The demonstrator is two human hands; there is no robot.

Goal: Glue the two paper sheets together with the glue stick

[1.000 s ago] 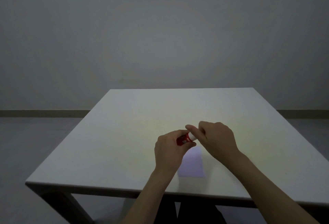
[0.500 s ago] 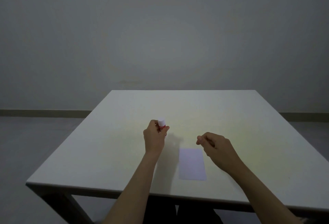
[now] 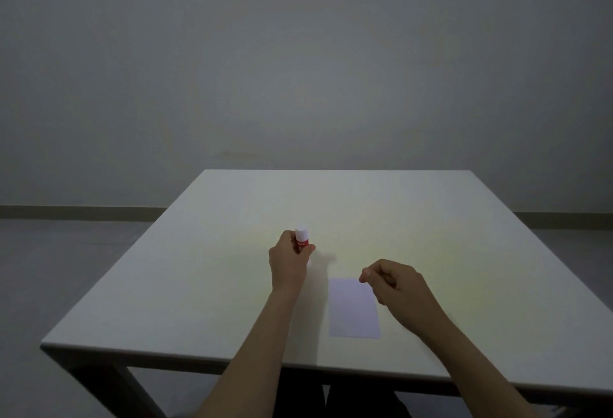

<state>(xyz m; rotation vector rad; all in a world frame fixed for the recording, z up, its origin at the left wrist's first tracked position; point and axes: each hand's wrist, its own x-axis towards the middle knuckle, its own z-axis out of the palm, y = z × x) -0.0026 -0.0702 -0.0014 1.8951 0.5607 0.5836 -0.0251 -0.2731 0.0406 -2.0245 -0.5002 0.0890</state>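
A red glue stick with a white cap (image 3: 302,237) stands upright near the middle of the white table (image 3: 166,285). My left hand (image 3: 289,261) is wrapped around its red body. A pale lilac paper sheet (image 3: 353,313) lies flat near the table's front edge; I see only one sheet outline, so a second one cannot be told apart. My right hand (image 3: 396,285) hovers over the sheet's far right corner with its fingers curled in; nothing shows in it.
The table's front edge (image 3: 232,359) runs close to my forearms. A dark table leg (image 3: 109,387) shows at the lower left. A plain grey wall and a floor skirting lie behind the table.
One second ago both hands held the glue stick together above the sheet. Since then my left hand carried it left and away, upright, and my right hand let go and drew back.
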